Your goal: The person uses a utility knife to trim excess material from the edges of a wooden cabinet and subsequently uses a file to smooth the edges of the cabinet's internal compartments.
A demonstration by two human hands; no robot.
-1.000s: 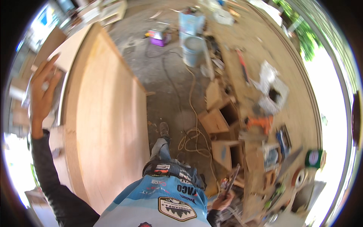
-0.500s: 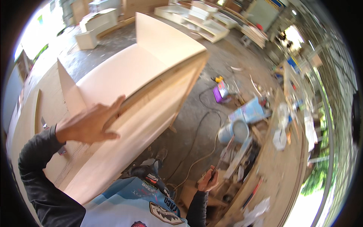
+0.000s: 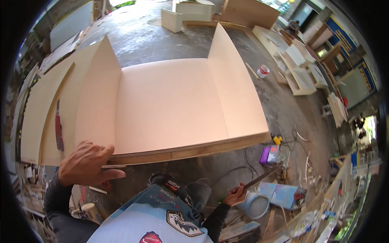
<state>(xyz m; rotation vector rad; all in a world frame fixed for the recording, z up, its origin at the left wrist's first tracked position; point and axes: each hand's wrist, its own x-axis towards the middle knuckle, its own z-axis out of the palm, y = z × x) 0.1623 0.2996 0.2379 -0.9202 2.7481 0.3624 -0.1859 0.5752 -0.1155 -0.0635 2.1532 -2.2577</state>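
In front of me stands a pale wooden box piece: a wide panel point(image 3: 170, 105) between an upright left side point(image 3: 97, 105) and an upright right side point(image 3: 235, 89). My left hand point(image 3: 86, 163) is at its near left corner, fingers over the bottom of the left side and thumb held apart. Low on the right, my right hand point(image 3: 235, 195) is closed round one end of a long, narrow dark strip point(image 3: 261, 176); its exact kind is unclear. A red-handled utility knife point(image 3: 59, 131) lies on the plywood sheet point(image 3: 34, 129) left of the piece.
Right of my right hand stand a bucket point(image 3: 256, 205) and a light-blue box point(image 3: 281, 194). Beyond are a purple package point(image 3: 266, 154), a yellow tool point(image 3: 277, 139) and cords on the floor. White cabinet parts point(image 3: 298, 69) stand at the back right, near a small paint can point(image 3: 263, 71).
My view has swung left, bringing the box piece square in front of me. My left hand has come down to the piece's near left corner. The strip remains in my right hand.
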